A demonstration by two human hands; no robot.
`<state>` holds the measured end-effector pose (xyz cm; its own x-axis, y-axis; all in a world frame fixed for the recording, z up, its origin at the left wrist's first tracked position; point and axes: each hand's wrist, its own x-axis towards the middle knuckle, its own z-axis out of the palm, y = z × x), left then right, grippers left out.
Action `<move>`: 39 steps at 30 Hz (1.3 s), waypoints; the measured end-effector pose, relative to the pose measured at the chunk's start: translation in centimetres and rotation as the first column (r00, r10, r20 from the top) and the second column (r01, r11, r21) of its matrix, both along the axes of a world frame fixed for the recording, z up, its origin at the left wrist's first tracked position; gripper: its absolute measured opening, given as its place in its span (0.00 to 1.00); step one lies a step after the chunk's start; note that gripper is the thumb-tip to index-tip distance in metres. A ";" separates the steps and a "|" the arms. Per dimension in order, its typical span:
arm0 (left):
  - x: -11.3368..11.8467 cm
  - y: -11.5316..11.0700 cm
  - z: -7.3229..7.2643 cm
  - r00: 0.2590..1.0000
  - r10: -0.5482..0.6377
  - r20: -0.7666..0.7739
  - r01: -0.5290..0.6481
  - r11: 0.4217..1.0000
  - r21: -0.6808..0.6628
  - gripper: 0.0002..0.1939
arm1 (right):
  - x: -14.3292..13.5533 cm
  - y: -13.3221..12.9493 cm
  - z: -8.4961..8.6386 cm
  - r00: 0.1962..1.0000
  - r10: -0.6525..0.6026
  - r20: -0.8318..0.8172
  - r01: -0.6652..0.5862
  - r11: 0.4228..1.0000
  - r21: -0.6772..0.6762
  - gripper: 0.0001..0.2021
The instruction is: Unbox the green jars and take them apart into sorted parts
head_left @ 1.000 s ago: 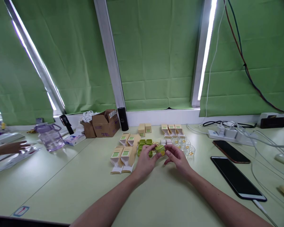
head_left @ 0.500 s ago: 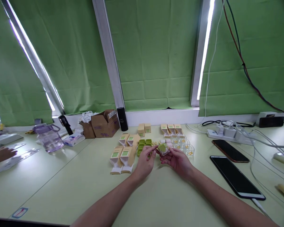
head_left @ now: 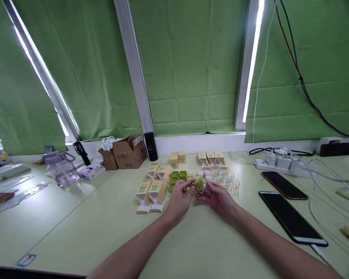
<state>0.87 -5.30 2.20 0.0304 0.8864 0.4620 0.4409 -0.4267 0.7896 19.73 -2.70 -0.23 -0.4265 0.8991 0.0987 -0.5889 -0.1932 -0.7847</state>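
Note:
Between both hands, just above the table, is a small clear square container with a green piece [head_left: 200, 183] in it. The fingers of my left hand [head_left: 179, 198] pinch its left side, and my right hand [head_left: 219, 197] grips its right side. Behind my left hand sit several green square cups [head_left: 175, 179]. Several clear cups with gold centres [head_left: 228, 179] stand behind my right hand, beside some small white pieces [head_left: 208, 175]. To the left lie several open cardboard boxes with green windows [head_left: 155, 188]. Fingertips partly hide the held container.
More small boxes [head_left: 211, 159] stand at the back. On the right are two phones [head_left: 291, 217], a power strip [head_left: 285, 167] and loose cables. Leftward are a brown carton [head_left: 130, 154], a purple water bottle [head_left: 61, 169] and another person's hand [head_left: 0, 199] on plastic bags.
The green piece and its clear container have tilted between my fingers, so its side shows more. At far left the other person's hand has moved left and lower.

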 end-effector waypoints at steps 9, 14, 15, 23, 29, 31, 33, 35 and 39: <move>0.1 0.1 -0.1 0.993 -0.036 0.115 0.037 0.999 -0.011 0.19 | -0.5 -0.3 0.2 0.953 -0.277 0.123 0.243 0.941 0.234 0.25; 0.2 0.8 -0.3 0.955 -0.072 0.287 0.094 0.993 -0.065 0.18 | -0.7 -0.4 0.1 0.868 -0.461 0.184 0.365 0.844 0.392 0.29; 0.2 0.9 -0.3 0.947 -0.069 0.314 0.097 0.993 -0.072 0.18 | -0.8 -0.4 0.1 0.849 -0.492 0.193 0.383 0.824 0.417 0.30; -0.1 1.1 0.0 0.903 -0.069 0.423 0.140 0.980 -0.139 0.17 | -1.0 -1.7 0.8 0.759 -0.615 0.211 0.383 0.685 0.620 0.29; 0.0 1.0 0.0 0.917 -0.058 0.394 0.087 0.995 -0.057 0.10 | -1.0 -2.2 1.1 0.741 -0.631 0.231 0.351 0.657 0.667 0.28; 0.0 0.8 0.1 0.941 -0.044 0.337 0.038 0.999 0.025 0.08 | -1.0 -2.2 1.0 0.738 -0.629 0.245 0.339 0.659 0.671 0.28; 0.0 0.5 0.3 0.963 -0.021 0.268 -0.009 0.994 0.112 0.06 | -1.0 -2.1 0.8 0.741 -0.618 0.263 0.319 0.669 0.672 0.27; 0.1 0.1 0.6 0.979 0.000 0.205 -0.036 0.984 0.176 0.05 | -1.0 -2.1 0.6 0.746 -0.602 0.283 0.293 0.680 0.672 0.27; 0.3 -0.6 1.1 0.992 0.009 0.125 -0.037 0.975 0.219 0.04 | -1.1 -1.9 0.1 0.758 -0.561 0.333 0.223 0.703 0.675 0.27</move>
